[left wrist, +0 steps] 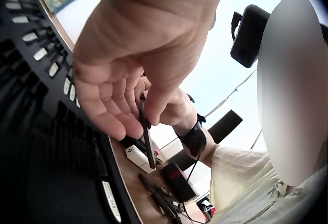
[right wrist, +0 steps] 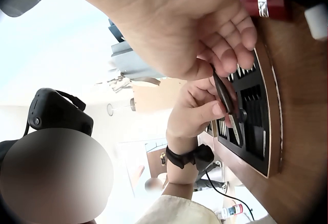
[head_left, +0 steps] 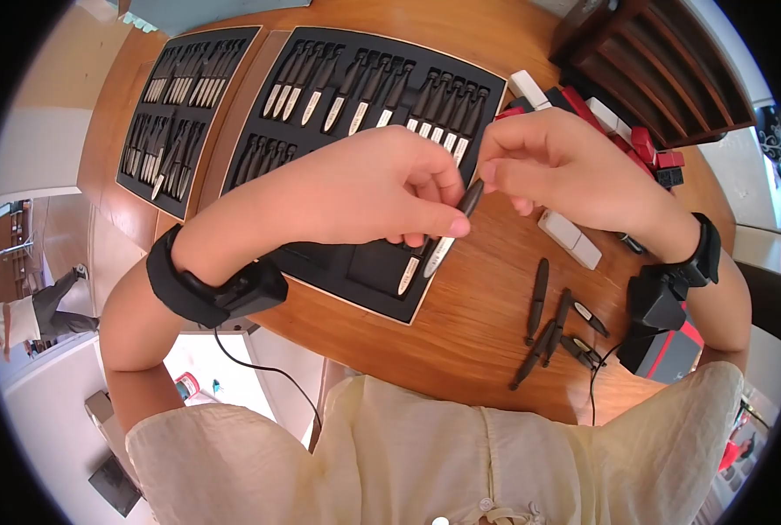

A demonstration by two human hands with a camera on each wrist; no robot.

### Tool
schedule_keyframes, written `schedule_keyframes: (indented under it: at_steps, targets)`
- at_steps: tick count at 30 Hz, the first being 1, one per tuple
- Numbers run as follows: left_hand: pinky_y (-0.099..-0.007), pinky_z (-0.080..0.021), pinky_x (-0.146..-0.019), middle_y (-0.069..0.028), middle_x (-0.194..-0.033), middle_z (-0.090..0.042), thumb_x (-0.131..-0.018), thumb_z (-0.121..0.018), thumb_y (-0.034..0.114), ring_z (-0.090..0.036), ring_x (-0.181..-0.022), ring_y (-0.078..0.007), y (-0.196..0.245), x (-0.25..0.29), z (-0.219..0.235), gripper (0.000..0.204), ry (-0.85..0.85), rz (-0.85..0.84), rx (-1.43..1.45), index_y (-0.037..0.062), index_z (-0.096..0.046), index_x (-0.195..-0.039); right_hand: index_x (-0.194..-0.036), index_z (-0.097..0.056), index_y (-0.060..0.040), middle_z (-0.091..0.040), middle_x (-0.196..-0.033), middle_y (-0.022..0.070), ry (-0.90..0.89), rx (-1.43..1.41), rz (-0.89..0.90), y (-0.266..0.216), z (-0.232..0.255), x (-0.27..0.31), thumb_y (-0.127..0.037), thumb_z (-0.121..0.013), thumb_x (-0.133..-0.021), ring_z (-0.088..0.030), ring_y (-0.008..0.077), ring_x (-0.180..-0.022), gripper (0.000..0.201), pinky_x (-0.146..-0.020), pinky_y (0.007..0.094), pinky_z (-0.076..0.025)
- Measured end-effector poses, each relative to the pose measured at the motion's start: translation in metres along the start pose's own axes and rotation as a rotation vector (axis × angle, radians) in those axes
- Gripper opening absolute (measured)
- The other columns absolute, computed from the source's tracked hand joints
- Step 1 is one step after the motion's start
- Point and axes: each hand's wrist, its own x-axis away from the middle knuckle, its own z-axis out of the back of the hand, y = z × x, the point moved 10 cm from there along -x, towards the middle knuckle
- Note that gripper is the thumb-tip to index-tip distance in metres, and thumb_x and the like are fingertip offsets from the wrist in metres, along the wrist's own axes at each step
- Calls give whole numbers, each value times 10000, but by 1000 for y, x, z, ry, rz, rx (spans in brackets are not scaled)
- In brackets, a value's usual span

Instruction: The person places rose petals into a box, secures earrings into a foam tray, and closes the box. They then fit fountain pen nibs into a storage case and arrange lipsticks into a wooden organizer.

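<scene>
Two hands are brought together over the surface (head_left: 473,337), and one slim pen (head_left: 472,198) is held between them, above the near right edge of the large tray (head_left: 377,269). The pen is tilted, its dark tip toward the right hand (head_left: 570,171) and its pale-labelled part slanting down over the tray edge. Its middle is pinched by the left hand (head_left: 399,179) between thumb and fingers, the other fingers being curled inward. Its dark tip is pinched by the right hand between thumb and index finger, the remaining fingers loosely bent. Both forearms are angled inward from opposite sides, and one black strap with a camera is worn on each wrist.

Two dark-lined trays are shown: the large tray and, to its left, the small tray (head_left: 177,109). Three groups of pens are seen in the upper row of each. At least five loose pens (head_left: 540,293) are scattered at the lower right, two or more bearing pale labels. One white box (head_left: 570,239) is placed just below the right hand. Several red and white boxes (head_left: 602,115) are heaped before one dark slatted rack (head_left: 657,66).
</scene>
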Motion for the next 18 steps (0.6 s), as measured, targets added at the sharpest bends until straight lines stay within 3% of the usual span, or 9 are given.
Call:
schedule_keyframes:
  at_steps: [2, 4, 6, 8, 9, 11, 13, 15, 18]
  targets:
    - [-236, -472, -598, -11, -718, -639, -880, -743, 223, -578, -635, -91, -11, 13, 5, 236, 35, 81, -35, 12, -636, -877, -781, -622, 26, -555, -609, 35, -21, -10, -4, 2, -14, -15, -142, -564, -873, -534, 92, -562, 201, -537, 278, -438]
    - [-242, -455, -563, -7, -658, -626, -869, -751, 240, -575, -609, -87, -18, 20, 9, 263, 83, 133, -253, 8, -642, -809, -763, -622, 30, -562, -600, 42, -32, -18, -6, 3, -22, -24, -140, -567, -863, -542, 99, -559, 204, -537, 283, -442]
    - [-260, -445, -539, -40, -632, -627, -855, -752, 233, -575, -580, -108, -21, 27, 9, 275, 133, 92, -295, 3, -637, -760, -737, -627, 32, -576, -582, 55, -28, 6, -15, 6, -27, -31, -146, -582, -853, -565, 103, -568, 216, -536, 284, -449]
    - [-283, -453, -542, -81, -639, -631, -835, -755, 219, -588, -565, -162, -22, 31, 11, 256, 213, 43, -423, 3, -636, -767, -739, -635, 45, -583, -579, 99, -21, 33, -28, 5, -31, -34, -142, -581, -844, -578, 137, -564, 222, -542, 299, -462]
    - [-322, -469, -550, -115, -653, -639, -829, -742, 213, -618, -580, -238, -21, 32, 9, 233, 233, 35, -502, 9, -643, -773, -779, -633, 43, -596, -630, 72, -39, 106, -53, 4, -34, -34, -107, -578, -861, -565, 113, -572, 180, -541, 280, -458]
    - [-345, -478, -561, -123, -648, -636, -834, -730, 216, -628, -599, -266, -22, 32, 4, 230, 232, 28, -582, 13, -644, -768, -820, -632, 40, -608, -681, 45, -58, 180, -79, 6, -38, -34, -73, -575, -878, -551, 89, -579, 139, -541, 262, -453]
    - [-369, -487, -573, -131, -643, -634, -839, -718, 219, -637, -617, -294, -24, 30, -2, 228, 227, 20, -665, 17, -644, -763, -783, -635, 45, -592, -617, 104, -25, 421, 0, -1, -39, -34, -94, -604, -862, -579, 161, -555, 163, -547, 316, -458]
    - [-409, -499, -609, -149, -629, -624, -855, -692, 234, -640, -649, -335, -17, 31, -4, 244, 311, -81, -775, 22, -649, -741, -774, -633, 46, -586, -610, 130, 14, 477, 41, -2, -39, -33, -106, -618, -855, -589, 212, -558, 172, -552, 343, -458]
    - [-430, -505, -633, -155, -628, -621, -865, -676, 244, -640, -657, -351, -20, 25, -8, 267, 267, -45, -815, 25, -652, -714, -758, -634, 41, -589, -610, 159, 69, 590, 123, -6, -39, -33, -127, -645, -847, -601, 291, -575, 190, -559, 377, -458]
